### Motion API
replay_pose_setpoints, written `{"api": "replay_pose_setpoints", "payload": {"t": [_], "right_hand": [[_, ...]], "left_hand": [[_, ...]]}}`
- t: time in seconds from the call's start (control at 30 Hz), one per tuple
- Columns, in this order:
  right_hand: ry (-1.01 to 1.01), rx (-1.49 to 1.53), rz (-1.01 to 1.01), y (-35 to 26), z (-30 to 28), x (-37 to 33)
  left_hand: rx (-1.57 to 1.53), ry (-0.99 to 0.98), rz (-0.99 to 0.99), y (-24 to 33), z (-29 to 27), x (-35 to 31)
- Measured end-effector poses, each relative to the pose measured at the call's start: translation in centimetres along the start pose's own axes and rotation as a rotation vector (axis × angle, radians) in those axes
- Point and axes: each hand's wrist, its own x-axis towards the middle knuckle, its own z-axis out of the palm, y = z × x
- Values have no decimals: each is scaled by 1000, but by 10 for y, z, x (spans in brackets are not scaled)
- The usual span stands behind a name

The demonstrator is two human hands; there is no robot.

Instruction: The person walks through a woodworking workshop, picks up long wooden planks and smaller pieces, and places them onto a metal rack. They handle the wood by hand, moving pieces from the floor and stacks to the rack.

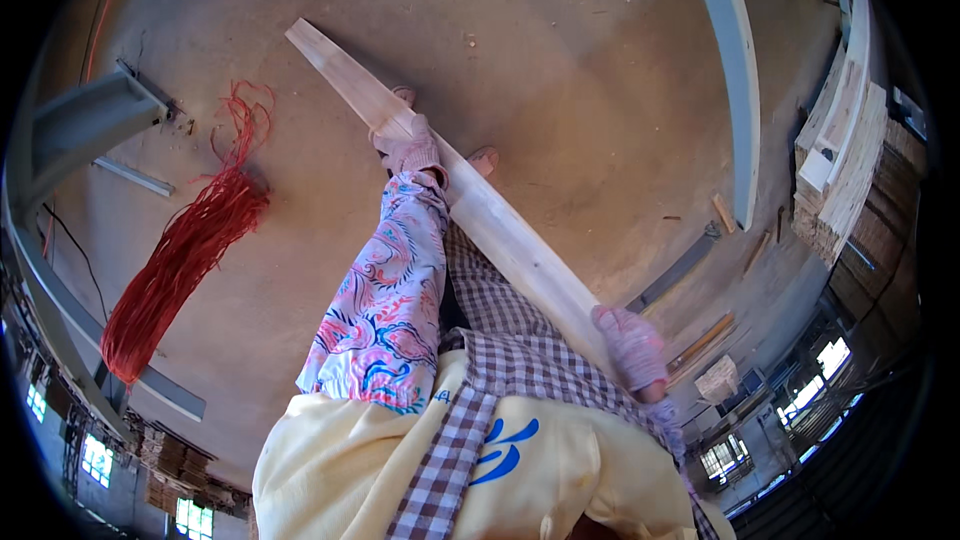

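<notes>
A long pale wooden board (520, 250) slants across in front of my body, from the far left to near my right hip. A step in its edge shows just past my left hand; whether it is one board or two laid together I cannot tell. My left hand (412, 150), in a pinkish glove, is closed around the board partway along its far half. At the near end, my right hand (632, 348), gloved in pink and white, grips the board by its edge. The fingertips of both hands are partly hidden.
A bundle of red strands (185, 270) hangs at the left beside a grey steel frame (90, 120). Another grey metal beam (738, 80) curves down on the right. Beyond it stand stacks of boards (845, 155), and wood scraps (722, 212) lie on the brown floor (560, 70).
</notes>
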Motion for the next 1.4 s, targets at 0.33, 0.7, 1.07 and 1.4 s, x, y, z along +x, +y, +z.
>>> {"api": "replay_pose_setpoints", "payload": {"t": [0.33,0.7,1.07,1.4], "right_hand": [[-158,-192,232,-12,25,8],[-207,-198,313,-34,11,6],[387,-92,147,-22,-26,-70],[614,114,-180,3,-34,-50]], "left_hand": [[203,-167,-25,12,-6,-23],[122,-96,78,-11,2,0],[-33,-244,380,-11,83,-28],[-694,-684,-88,120,-79,-28]]}}
